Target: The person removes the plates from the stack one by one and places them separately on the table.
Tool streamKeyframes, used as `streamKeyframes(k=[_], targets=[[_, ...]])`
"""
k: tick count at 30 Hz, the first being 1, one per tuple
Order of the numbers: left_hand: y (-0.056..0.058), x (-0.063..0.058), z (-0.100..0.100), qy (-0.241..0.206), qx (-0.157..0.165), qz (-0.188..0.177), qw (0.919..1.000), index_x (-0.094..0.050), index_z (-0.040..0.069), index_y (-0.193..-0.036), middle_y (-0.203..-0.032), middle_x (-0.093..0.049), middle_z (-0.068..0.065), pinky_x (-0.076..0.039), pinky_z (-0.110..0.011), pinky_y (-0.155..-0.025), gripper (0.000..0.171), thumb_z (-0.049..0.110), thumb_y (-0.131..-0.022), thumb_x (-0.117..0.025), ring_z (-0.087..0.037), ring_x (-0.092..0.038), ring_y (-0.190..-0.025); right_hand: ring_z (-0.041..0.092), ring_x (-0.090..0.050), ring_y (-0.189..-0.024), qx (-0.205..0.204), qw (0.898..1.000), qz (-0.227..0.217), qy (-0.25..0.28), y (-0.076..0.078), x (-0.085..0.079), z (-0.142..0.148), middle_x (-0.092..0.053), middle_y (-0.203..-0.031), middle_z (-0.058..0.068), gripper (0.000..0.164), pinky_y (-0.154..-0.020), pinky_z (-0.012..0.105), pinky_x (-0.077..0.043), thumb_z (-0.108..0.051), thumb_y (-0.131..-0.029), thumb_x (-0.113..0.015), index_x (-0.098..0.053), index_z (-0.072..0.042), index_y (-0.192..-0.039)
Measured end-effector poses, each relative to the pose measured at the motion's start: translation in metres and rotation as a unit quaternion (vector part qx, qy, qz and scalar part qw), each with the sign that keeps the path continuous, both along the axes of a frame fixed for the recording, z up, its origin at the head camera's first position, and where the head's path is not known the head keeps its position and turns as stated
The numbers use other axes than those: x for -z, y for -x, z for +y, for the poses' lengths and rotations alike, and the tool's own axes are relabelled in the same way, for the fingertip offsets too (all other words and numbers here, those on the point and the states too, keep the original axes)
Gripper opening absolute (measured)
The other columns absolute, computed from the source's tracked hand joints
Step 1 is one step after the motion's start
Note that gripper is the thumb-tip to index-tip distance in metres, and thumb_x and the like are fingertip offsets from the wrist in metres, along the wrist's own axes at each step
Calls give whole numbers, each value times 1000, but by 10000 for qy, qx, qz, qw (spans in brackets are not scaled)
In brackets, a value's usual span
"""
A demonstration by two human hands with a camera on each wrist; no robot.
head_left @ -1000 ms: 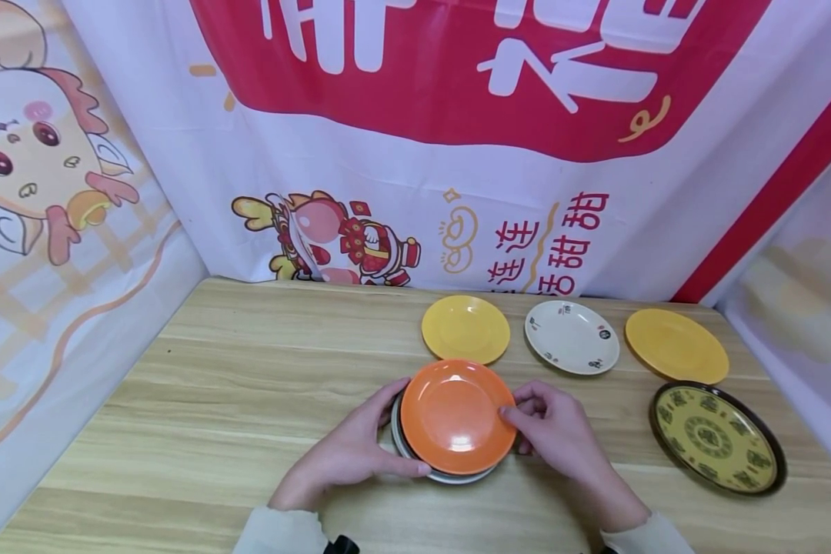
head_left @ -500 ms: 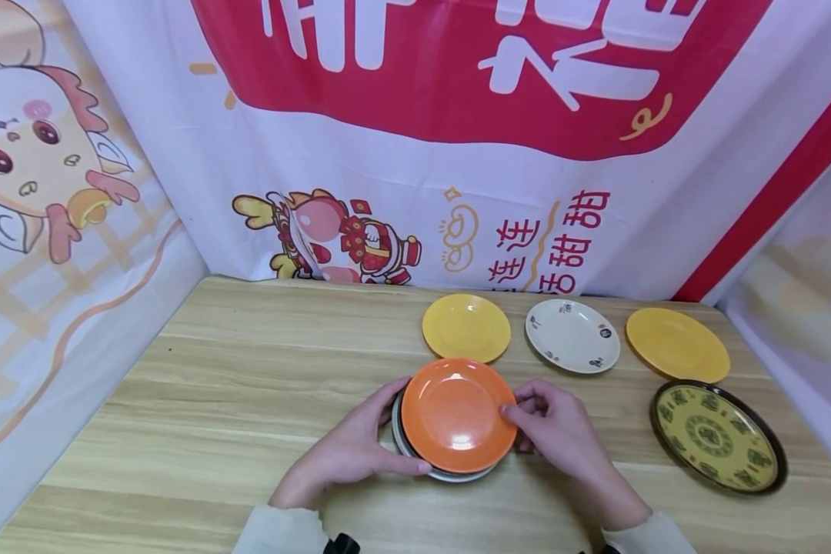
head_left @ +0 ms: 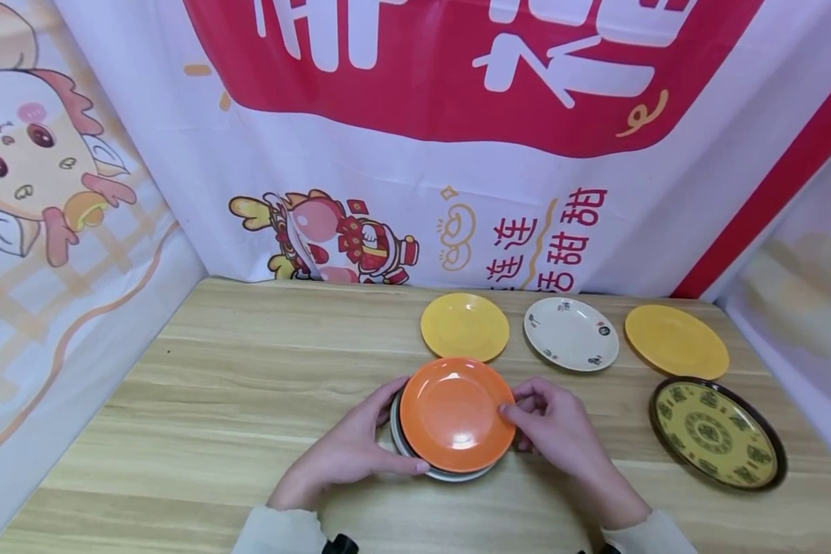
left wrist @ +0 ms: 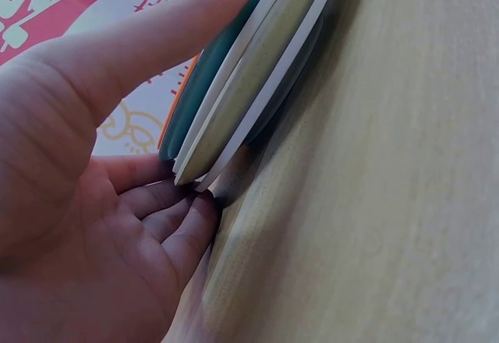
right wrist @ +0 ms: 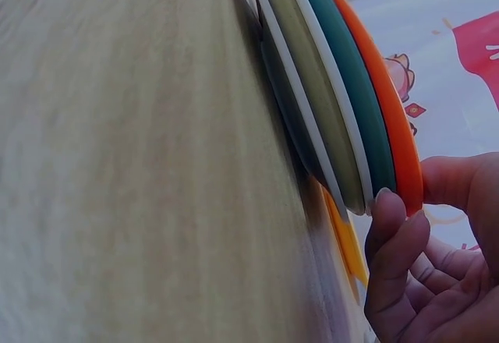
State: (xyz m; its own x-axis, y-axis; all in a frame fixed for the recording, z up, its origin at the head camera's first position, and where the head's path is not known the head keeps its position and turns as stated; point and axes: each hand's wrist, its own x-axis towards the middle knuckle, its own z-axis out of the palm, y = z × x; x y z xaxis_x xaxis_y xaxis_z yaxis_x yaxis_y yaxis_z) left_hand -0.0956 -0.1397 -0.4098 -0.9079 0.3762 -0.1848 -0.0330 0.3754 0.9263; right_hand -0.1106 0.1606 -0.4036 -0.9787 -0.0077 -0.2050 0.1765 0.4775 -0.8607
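Note:
A stack of plates stands on the table, with an orange plate (head_left: 457,415) on top. Beneath it, the right wrist view shows a dark green plate (right wrist: 355,86), a white plate (right wrist: 331,86), an olive plate (right wrist: 308,70) and more below. My left hand (head_left: 356,450) holds the stack's left side, thumb along the near rim and fingers against the far-left edge. At the right edge, my right hand (head_left: 557,427) pinches the orange plate's rim, thumb on top. Its curled fingers lie under that rim, beside the green plate's edge.
Behind the stack lie a small yellow plate (head_left: 465,327), a white patterned plate (head_left: 571,335) and a larger yellow plate (head_left: 676,341). A dark-rimmed patterned plate (head_left: 716,435) sits to the right. Printed cloth (head_left: 415,169) hangs along the back of the wooden table (head_left: 201,415).

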Motion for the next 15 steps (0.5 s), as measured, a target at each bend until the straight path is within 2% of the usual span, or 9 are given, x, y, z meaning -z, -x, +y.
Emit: streamKeyframes(k=[15], targets=[[2,3,-1,-41,103,145,9998,-35,16,-168,-173,-38,-12,-32,-59,-131,113,31,-77,-100,-35,-45,-156,19,-65,-63,-38,9999,16,137,0,-1,5,-68,-80,6,27,-52,28,-56,-19,-95,-80,-71,-4,-116]])
